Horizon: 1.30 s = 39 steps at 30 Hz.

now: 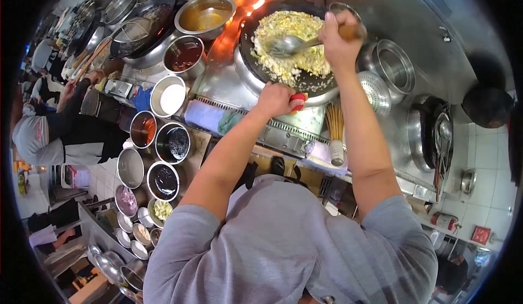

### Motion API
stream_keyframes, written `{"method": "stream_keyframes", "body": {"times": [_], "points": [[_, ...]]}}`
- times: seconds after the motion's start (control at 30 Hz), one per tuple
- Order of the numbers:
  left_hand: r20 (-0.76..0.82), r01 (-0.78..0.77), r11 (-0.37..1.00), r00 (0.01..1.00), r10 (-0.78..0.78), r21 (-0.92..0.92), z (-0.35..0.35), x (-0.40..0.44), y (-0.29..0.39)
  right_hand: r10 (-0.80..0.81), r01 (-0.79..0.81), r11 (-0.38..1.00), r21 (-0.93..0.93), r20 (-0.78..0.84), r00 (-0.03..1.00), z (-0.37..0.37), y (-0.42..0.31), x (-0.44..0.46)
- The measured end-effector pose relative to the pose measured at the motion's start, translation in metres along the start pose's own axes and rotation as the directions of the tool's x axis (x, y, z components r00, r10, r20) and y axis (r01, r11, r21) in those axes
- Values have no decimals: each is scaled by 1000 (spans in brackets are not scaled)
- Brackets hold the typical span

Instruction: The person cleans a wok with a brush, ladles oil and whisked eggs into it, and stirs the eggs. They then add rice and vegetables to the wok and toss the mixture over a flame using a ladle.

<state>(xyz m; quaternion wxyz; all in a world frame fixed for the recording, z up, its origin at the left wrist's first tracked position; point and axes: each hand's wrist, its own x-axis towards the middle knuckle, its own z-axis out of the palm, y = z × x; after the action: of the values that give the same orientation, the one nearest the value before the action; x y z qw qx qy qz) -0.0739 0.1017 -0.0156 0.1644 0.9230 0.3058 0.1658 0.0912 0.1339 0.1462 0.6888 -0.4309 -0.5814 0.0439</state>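
My right hand (340, 38) is closed round the wooden handle of a metal ladle (286, 46). The ladle's bowl rests in a yellow and white mix of small pieces (289, 23), which looks like egg with rice. This food fills much of a dark wok (321, 82) on the stove. At the wok's near edge, my left hand (275, 99) grips a red cloth-like piece (298, 102); the wok's handle under it is hidden.
Flames (256, 4) flare left of the wok. Pots of oil (206, 16) and red liquid (183, 54) stand nearby. A bamboo brush (335, 132) and a strainer (373, 93) lie to the right. Another person (41, 135) works at a wok on the left.
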Motion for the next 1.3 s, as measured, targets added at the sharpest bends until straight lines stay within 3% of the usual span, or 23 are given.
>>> {"method": "stream_keyframes", "body": {"times": [0.07, 0.17, 0.27, 0.43, 0.47, 0.6, 0.7, 0.73, 0.77, 0.83, 0.87, 0.9, 0.97, 1.0, 1.03, 1.1, 1.13, 1.17, 1.23, 1.3], "points": [[35, 31, 999, 999, -32, 41, -2, 3, 1, -85, 93, 982, -164, 53, 995, -15, 4, 34], [52, 30, 999, 998, -31, 13, -10, 4, 3, 229, -158, 930, 332, -186, 955, -25, -19, 96], [68, 79, 996, 995, -76, -39, -1, -3, 4, 221, -109, 909, 401, -246, 944, -10, 10, 69], [67, 67, 998, 995, -68, 12, -1, 2, 0, 246, -284, 898, 336, 150, 958, 23, -25, 107], [76, 80, 997, 994, -78, -23, -6, 1, 3, 221, -240, 904, 353, 94, 971, 29, -60, 87], [40, 78, 995, 996, -75, -68, -5, 0, 5, 164, -226, 915, 333, 205, 965, 20, -14, 49], [67, 83, 996, 995, -80, -35, -6, 4, 2, 253, -236, 919, 315, -13, 967, -22, 10, 122], [34, 70, 996, 997, -68, -50, -4, 3, -1, 311, -302, 766, 567, 84, 947, -63, 76, 144], [12, 57, 996, 998, -57, -71, -1, 0, -1, 308, -300, 767, 567, 86, 948, -51, 76, 131], [52, 53, 995, 997, -49, -84, -4, -1, 4, 155, -123, 932, 341, -69, 986, -15, 51, 80], [58, 63, 995, 997, -58, -76, -6, 1, 4, 276, -268, 906, 328, 23, 961, -4, 26, 91], [62, 77, 995, 995, -73, -66, -9, 2, 4, 271, -263, 906, 331, 22, 962, 7, 12, 107], [96, 69, 995, 993, -63, -65, -12, 5, 2, 476, -460, 874, 156, -81, 876, 13, 3, 130], [44, 53, 997, 998, -50, -64, -9, 4, 0, 429, -387, 895, 221, -188, 884, 11, 5, 132], [2, 40, 996, 999, -40, -74, -3, 0, 0, 428, -387, 896, 217, -190, 884, 12, 17, 119], [17, 43, 995, 999, -42, -93, -7, 0, 5, 127, -60, 930, 363, -163, 978, 15, 36, 89], [33, 56, 994, 998, -53, -90, -10, 1, 5, 271, -243, 916, 319, -45, 962, 11, 30, 94], [49, 70, 994, 997, -66, -85, -12, 2, 5, 268, -239, 917, 318, -47, 962, 2, 29, 109], [65, 56, 994, 997, -50, -89, -5, -4, 7, 473, -505, 807, 304, 178, 863, -38, 32, 141], [45, 66, 994, 997, -62, -82, -6, 2, 0, 381, -441, 821, 363, 227, 896, -72, -33, 130]]}}
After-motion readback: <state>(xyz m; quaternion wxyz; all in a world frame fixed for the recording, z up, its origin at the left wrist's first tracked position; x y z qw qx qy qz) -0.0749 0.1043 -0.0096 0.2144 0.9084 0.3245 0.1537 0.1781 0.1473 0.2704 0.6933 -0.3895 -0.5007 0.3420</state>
